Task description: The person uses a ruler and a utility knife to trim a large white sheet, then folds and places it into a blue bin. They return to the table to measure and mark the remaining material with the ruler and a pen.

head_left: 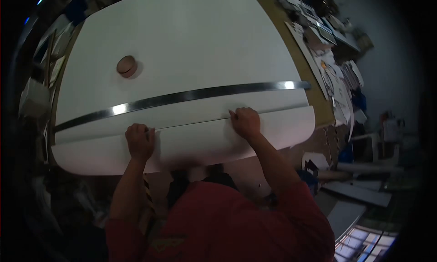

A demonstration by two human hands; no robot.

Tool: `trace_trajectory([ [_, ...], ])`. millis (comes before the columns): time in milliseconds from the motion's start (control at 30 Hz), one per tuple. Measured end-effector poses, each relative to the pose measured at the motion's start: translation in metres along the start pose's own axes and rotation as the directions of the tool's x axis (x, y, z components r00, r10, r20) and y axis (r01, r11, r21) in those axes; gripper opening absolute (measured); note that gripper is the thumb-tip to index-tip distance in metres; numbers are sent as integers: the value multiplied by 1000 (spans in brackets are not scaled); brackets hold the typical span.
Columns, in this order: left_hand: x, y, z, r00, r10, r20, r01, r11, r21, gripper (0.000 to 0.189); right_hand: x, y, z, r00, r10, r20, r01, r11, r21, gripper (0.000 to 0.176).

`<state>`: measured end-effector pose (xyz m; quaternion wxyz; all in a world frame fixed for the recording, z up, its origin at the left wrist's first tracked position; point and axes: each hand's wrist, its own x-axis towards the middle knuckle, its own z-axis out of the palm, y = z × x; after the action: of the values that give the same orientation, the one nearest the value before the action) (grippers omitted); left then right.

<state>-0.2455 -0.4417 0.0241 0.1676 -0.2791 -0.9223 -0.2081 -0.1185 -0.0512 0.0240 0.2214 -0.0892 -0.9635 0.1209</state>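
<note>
A large white sheet (182, 43) covers the table, and its near part is curled back over itself as a broad flap (195, 141). My left hand (140, 141) is closed on the flap's edge, left of the middle. Farther right, my right hand (246, 123) grips the same edge with curled fingers, its thumb pointing left along it. Beyond both hands and apart from them, a long metal straightedge (191, 95) lies across the sheet. What the fingertips do under the edge is hidden.
A round reddish-brown object (127, 66), perhaps a tape roll, rests on the sheet at the upper left. The brown tabletop (324, 112) shows along the right side. Papers and tools crowd a side bench (334, 75). Boards (357, 193) lie low at the right.
</note>
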Motion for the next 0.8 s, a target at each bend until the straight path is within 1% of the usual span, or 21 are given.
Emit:
trace_trajectory([
  [33, -1, -6, 0, 999, 51, 16, -50, 998, -31, 21, -2, -1, -1, 1000, 1, -22, -2, 1000, -4, 35],
  [67, 0, -16, -3, 996, 90, 20, -89, 995, -51, 20, -4, 0, -1, 997, 62, -51, -65, 997, -43, 35],
  [133, 0, -44, -17, 987, 148, 60, -145, 988, -49, 20, -4, -3, 5, 997, 67, -26, -68, 997, -48, 35],
  [167, -1, -61, -26, 987, 150, 62, -149, 989, -23, 20, -5, -5, 4, 996, 80, -49, -83, 994, -67, 35],
  [233, -7, -105, -47, 988, 137, 75, -141, 989, 52, 21, -3, -8, 2, 997, 71, -8, -71, 993, -91, 34],
  [267, -13, -133, -56, 988, 122, 92, -131, 987, 97, 24, -2, -8, 2, 997, 74, -21, -76, 992, -106, 34],
  [333, -30, -198, -69, 990, 58, 131, -82, 980, 180, 30, -3, -10, 3, 996, 87, 22, -83, 985, -150, 33],
  [367, -34, -216, -78, 990, 60, 130, -83, 981, 175, 30, -3, -12, 2, 996, 88, 21, -83, 984, -156, 33],
  [433, -41, -243, -97, 994, 73, 87, -92, 965, 247, 34, -3, -15, 2, 992, 117, 46, -104, 971, -214, 33],
  [467, -45, -255, -99, 994, 72, 85, -91, 965, 244, 34, -1, -15, 2, 992, 115, 45, -103, 971, -216, 33],
  [533, -49, -270, -104, 995, 35, 95, -54, 978, 202, 38, -1, -16, 2, 985, 142, 97, -113, 959, -260, 33],
  [567, -50, -275, -103, 995, 35, 95, -53, 978, 203, 38, -2, -17, 3, 985, 141, 97, -112, 959, -259, 33],
  [633, -51, -274, -100, 995, 36, 89, -45, 994, 95, 41, -1, -17, 2, 987, 133, 92, -106, 962, -252, 32],
  [767, -51, -272, -103, 998, 14, 69, -22, 993, 119, 43, -1, -15, 3, 981, 159, 109, -129, 960, -247, 31],
  [800, -53, -274, -107, 996, -33, 78, 21, 989, 143, 42, -1, -14, 3, 984, 150, 98, -124, 964, -234, 32],
])
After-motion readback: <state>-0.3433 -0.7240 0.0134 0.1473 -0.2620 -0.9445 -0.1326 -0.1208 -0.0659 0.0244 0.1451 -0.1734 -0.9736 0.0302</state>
